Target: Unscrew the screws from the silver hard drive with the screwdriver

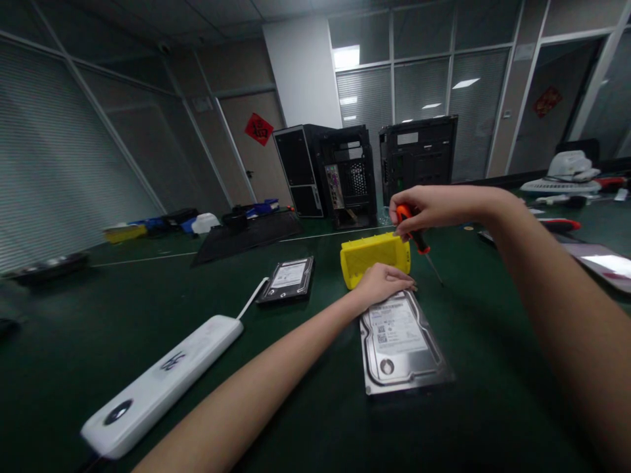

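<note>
We see the left hand point(385, 281) lying flat, fingers unclenched, on the far end of the hard drive point(401, 341), which sits label-up on the green table point(493, 368) near the middle. The right hand point(434, 207) grasps an orange-handled screwdriver point(419, 242), tip slanting down right of the drive. A yellow box point(372, 257) stands just beyond; a second drive point(289, 278) lies further left.

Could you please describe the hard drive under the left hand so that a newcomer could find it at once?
On the green table, look in front of the yellow box. The hard drive lies flat there, label up, with the left hand resting on its far end. Unlike the darker drive further left, near the white power strip, it is silver-topped and closer to the camera.
</note>
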Tool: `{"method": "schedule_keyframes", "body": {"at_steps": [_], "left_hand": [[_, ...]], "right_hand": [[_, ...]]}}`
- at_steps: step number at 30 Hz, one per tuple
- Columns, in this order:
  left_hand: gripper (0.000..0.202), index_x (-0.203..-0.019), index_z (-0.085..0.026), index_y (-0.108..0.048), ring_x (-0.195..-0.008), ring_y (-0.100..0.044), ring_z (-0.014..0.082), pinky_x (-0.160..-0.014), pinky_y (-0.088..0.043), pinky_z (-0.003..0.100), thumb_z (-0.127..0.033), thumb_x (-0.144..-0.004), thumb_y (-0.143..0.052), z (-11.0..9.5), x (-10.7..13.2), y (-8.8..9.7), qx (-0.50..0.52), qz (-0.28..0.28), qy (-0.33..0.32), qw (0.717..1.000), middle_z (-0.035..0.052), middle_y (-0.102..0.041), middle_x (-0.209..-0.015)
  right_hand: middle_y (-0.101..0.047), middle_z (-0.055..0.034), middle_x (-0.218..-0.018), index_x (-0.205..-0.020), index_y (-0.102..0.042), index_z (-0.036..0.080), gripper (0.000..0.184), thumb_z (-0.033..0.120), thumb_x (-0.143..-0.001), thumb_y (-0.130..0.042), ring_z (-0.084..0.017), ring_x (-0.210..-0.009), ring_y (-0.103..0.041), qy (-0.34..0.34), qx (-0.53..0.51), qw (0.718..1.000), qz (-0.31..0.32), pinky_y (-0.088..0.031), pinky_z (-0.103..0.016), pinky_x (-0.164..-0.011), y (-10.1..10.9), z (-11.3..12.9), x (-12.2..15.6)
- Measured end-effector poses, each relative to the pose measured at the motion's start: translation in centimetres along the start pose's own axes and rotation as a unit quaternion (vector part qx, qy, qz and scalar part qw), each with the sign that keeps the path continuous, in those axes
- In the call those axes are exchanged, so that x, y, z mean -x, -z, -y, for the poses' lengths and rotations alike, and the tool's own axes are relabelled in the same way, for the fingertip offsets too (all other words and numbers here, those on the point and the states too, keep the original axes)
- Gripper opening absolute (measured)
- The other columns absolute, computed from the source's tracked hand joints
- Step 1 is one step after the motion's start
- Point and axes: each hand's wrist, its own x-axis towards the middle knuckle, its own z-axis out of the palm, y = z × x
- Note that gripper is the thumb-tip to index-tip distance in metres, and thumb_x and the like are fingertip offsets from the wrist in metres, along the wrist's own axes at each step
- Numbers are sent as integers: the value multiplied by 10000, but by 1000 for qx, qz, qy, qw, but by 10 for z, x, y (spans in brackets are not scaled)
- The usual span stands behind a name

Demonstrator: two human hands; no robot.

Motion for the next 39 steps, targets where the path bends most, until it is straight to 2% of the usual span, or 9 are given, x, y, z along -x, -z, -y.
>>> {"method": "schedule_keyframes", "body": {"at_steps": [8, 14, 21, 27, 33, 39], "left_hand": [[306, -990, -175, -699, -935, -630, 187, -813, -461, 273, -365, -799, -553, 2, 1, -1, 7, 2, -8, 1000, 53, -718, -960], [300, -979, -167, -702, -914, -637, 193, -796, -464, 275, -356, -798, -555, 2, 2, -1, 14, 0, -7, 1000, 57, -720, -949], [299, -947, -151, -712, -874, -647, 200, -783, -466, 288, -355, -792, -558, 0, 2, -2, 22, -12, -2, 1000, 69, -724, -928], [259, -960, -170, -705, -926, -641, 183, -827, -460, 269, -287, -775, -568, 5, 1, -3, 39, -5, -10, 999, 44, -722, -948], [263, -965, -174, -701, -932, -642, 182, -852, -455, 274, -304, -785, -560, 9, 0, -3, 54, 2, -11, 998, 38, -724, -939], [270, -978, -162, -697, -930, -639, 176, -850, -456, 272, -293, -795, -548, 11, -2, -5, 63, 7, -10, 998, 47, -717, -963]], "right_hand": [[-625, -30, -768, -813, -555, 194, 142, 254, -705, -625, -162, -687, -593, 12, 13, 999, -34, -461, -260, -564, 1, -4, -2], [-647, -36, -794, -810, -546, 193, 111, 228, -724, -607, -170, -724, -615, 48, 3, 996, -74, -472, -264, -583, -3, -5, -6], [-666, -54, -825, -829, -501, 182, 114, 187, -747, -580, -175, -763, -648, 72, -75, 992, -66, -519, -282, -636, -13, -9, -17], [-664, -50, -816, -833, -480, 191, 153, 228, -749, -602, -174, -777, -657, 71, -153, 984, -54, -536, -275, -632, -18, -18, -23], [-654, -51, -833, -852, -494, 194, 182, 249, -735, -622, -180, -799, -652, 62, -158, 982, -79, -532, -272, -627, -15, -22, -20], [-660, -51, -827, -856, -494, 190, 205, 246, -718, -635, -185, -809, -652, 57, -177, 980, -74, -534, -285, -656, -13, -19, -17]]}}
